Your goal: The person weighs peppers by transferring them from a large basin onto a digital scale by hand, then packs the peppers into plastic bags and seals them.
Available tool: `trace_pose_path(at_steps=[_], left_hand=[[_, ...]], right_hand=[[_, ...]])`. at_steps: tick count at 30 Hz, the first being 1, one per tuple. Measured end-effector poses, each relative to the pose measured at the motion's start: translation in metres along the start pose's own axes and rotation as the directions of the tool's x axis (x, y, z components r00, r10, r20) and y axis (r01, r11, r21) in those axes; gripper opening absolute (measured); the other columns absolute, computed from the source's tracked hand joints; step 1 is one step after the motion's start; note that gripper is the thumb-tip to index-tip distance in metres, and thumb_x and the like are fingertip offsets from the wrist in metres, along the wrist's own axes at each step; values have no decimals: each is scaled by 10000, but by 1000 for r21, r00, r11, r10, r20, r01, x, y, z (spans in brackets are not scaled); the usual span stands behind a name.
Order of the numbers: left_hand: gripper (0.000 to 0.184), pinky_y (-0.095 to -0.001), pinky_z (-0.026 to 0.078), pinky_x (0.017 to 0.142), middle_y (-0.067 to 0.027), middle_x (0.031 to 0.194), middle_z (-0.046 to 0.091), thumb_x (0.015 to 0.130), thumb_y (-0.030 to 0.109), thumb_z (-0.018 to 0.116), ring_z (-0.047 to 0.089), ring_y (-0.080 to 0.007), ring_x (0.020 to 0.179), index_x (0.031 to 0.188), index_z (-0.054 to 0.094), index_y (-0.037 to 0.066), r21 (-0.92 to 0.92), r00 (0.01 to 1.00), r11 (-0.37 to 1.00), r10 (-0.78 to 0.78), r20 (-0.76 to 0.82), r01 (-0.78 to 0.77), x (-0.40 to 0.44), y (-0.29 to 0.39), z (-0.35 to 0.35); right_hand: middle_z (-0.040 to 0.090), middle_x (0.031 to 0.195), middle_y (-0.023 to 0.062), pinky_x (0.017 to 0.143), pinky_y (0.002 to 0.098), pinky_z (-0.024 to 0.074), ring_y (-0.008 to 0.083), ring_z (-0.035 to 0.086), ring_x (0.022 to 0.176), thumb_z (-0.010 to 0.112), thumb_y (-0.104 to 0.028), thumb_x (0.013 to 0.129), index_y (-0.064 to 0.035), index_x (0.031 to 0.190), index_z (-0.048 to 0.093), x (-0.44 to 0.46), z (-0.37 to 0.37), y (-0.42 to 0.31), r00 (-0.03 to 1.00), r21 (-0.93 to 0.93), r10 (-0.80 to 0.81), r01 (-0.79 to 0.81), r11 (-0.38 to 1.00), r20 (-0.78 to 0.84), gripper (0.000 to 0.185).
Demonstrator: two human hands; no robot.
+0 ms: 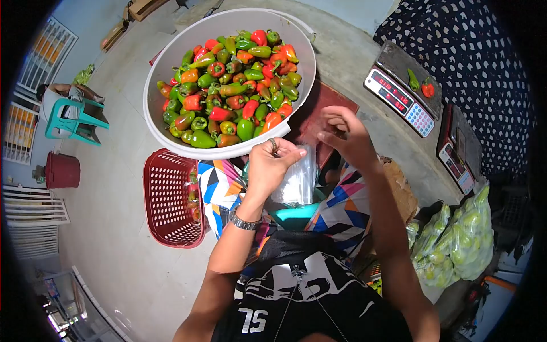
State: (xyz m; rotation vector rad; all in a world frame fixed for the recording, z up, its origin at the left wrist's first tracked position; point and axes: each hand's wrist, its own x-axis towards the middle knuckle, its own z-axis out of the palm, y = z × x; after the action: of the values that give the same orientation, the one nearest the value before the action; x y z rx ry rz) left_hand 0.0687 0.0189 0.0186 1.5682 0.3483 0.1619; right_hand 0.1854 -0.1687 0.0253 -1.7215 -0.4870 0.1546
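Note:
My left hand (273, 165), with a ring on it, is closed in a pinch at the top of a clear plastic bag (299, 185). The bag lies with other clear plastic over a teal container (296, 216) between my knees. To its right my right hand (345, 137) is raised, fingers curled and thumb apart from them; I make out nothing held in it. Just beyond both hands stands a large whitish tub (156, 122) heaped with red and green peppers (228, 91).
A red perforated basket (171, 199) holding a few peppers is on the floor at left. Two digital scales (401, 102) stand at right, the nearer-to-wall one bearing a green and a red pepper (427, 88). Bagged green produce (464, 242) lies below them. A teal chair (77, 119) stands far left.

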Motion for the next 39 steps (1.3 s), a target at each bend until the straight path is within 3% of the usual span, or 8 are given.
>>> trace_pose_path(at_steps=[3, 5, 7, 16, 23, 29, 35, 39], left_hand=[[189, -208, 466, 640, 24, 747, 663, 838, 62, 859, 566, -36, 678, 799, 680, 16, 15, 1000, 1000, -19, 14, 19, -7, 0, 5], [194, -217, 472, 608, 15, 742, 675, 823, 58, 863, 569, -35, 664, 786, 677, 20, 54, 1000, 998, -12, -2, 12, -15, 0, 12], [231, -224, 474, 589, 16, 739, 672, 803, 72, 888, 558, -32, 659, 780, 662, 31, 96, 1000, 995, -5, 4, 5, -24, -5, 17], [281, -235, 490, 604, 20, 741, 660, 778, 80, 917, 550, -31, 679, 776, 640, 31, 21, 997, 999, -40, 69, 39, -36, -28, 12], [243, -242, 526, 625, 6, 748, 650, 808, 17, 871, 572, -40, 689, 764, 635, 56, -32, 987, 998, -48, 154, 53, -39, -47, 4], [244, -266, 561, 635, -9, 789, 649, 912, 75, 780, 623, -85, 712, 753, 594, 77, -510, 943, 798, -213, 256, 319, -44, -57, -1], [270, -268, 574, 657, -40, 837, 647, 940, 17, 692, 620, -92, 718, 727, 538, 81, -576, 958, 772, -277, 75, 269, -44, -58, -14], [251, -240, 551, 651, -43, 914, 629, 877, -114, 641, 583, -67, 745, 747, 517, 61, -374, 989, 920, -144, -41, 119, -41, -48, -18]], right_hand=[[721, 940, 65, 767, 286, 536, 136, 663, 815, 797, -195, 893, 1, 1117, 687, -53, 28, -14, 937, -152, 62, -121, 981, -343, 318], [709, 879, 52, 731, 279, 526, 130, 646, 774, 799, -214, 890, 1, 1043, 707, -63, 35, -18, 935, -105, 207, -245, 964, -287, 281], [694, 822, 37, 695, 271, 512, 122, 630, 740, 790, -226, 897, 2, 961, 724, -71, 37, -17, 932, 23, 361, -361, 932, -22, 246], [676, 760, 15, 617, 258, 479, 76, 587, 677, 755, -196, 919, 16, 927, 736, -80, 45, -12, 849, 225, 521, -527, 819, 90, 213], [666, 763, 8, 635, 247, 463, 67, 580, 695, 758, -212, 928, 14, 970, 736, -89, 45, 11, 884, 260, 443, -468, 845, 150, 231], [652, 766, -2, 657, 238, 464, 62, 583, 711, 719, -128, 968, -19, 943, 685, -97, 42, 8, 885, 215, 447, -466, 859, 132, 118], [673, 874, 42, 706, 269, 513, 87, 621, 770, 689, -83, 960, -31, 967, 624, -101, 38, 1, 919, 143, 394, -387, 911, -23, 84], [695, 898, 78, 766, 324, 547, 173, 682, 826, 688, -41, 904, -14, 940, 617, -103, 27, -2, 948, 33, 274, -272, 962, -164, 84]])
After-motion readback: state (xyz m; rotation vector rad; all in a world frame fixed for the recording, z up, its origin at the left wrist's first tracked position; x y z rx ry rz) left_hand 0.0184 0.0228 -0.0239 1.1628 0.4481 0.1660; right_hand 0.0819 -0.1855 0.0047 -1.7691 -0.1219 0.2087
